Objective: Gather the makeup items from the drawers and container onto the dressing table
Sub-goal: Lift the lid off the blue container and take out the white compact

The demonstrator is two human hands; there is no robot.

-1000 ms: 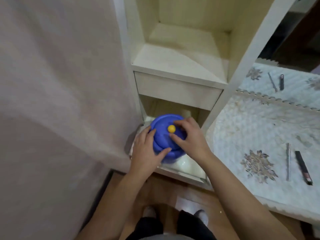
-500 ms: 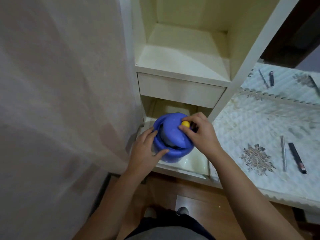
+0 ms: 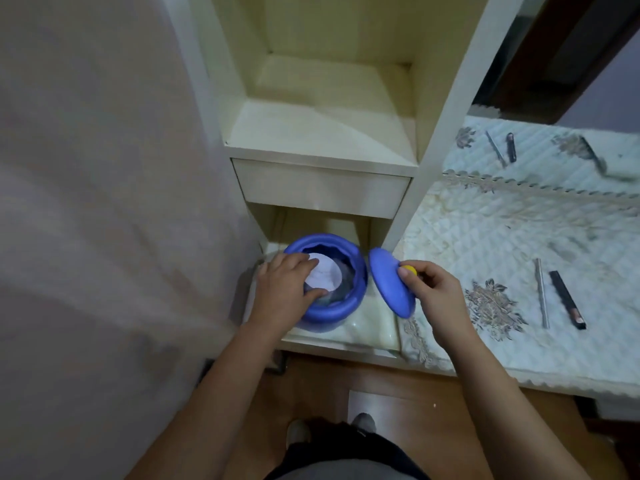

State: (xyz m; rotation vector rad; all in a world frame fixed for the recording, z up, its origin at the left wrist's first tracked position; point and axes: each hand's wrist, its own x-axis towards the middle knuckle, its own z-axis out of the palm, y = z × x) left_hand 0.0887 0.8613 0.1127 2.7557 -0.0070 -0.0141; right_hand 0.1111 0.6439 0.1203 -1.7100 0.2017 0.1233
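At lower centre, the blue container [image 3: 330,308] stands open. The right hand [image 3: 438,292] pinches its lid [image 3: 389,284] by the yellow knob [image 3: 408,271]; the left hand [image 3: 289,289] reaches inside, grip loose around a white item [image 3: 325,271]. Best to park the lid on the table [image 3: 485,237], then lift items out upright.

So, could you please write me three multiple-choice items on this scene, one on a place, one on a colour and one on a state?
1. Where is the blue lid?
A. On the container
B. In the right hand, beside the container
C. On the floor

2. What colour is the lid's knob?
A. Yellow
B. Red
C. White

3. What state is the blue container in?
A. Closed
B. Tipped over
C. Open and upright

Answers: 1 B, the right hand holds the lid tilted by its knob. 2 A, the knob shows yellow between the fingers. 3 C, the left hand reaches into its open top.
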